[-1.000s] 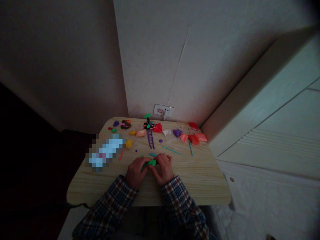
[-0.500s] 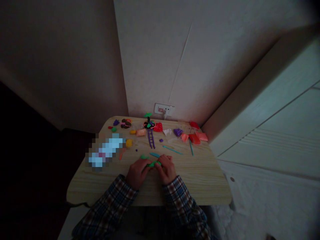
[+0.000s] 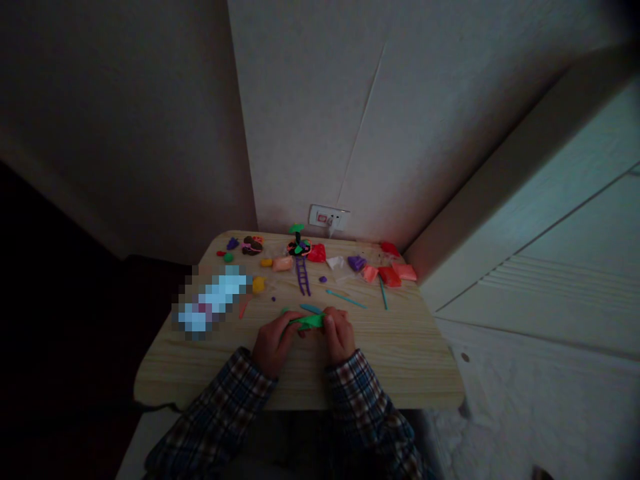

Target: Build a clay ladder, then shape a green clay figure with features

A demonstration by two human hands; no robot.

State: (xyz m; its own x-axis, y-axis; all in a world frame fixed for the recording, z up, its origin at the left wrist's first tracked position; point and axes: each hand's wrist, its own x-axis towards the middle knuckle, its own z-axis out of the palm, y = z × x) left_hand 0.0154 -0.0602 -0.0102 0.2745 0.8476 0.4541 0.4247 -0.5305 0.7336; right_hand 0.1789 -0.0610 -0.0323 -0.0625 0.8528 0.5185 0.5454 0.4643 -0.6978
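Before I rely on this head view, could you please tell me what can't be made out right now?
- Head view: both ends of the green piece, hidden by fingers of the left hand and right hand.
- Head view: the pale blue object, masked by blocky pixels.
- Head view: the tiny purple speck's shape, too small.
- Head view: whatever is left of the table, lost in darkness.

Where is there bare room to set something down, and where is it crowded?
Bare wooden tabletop: right of the right hand, nearer than the thin teal sticks; and the near-left corner, beside the left plaid sleeve. Crowded: the back, around the purple ladder-shaped piece.
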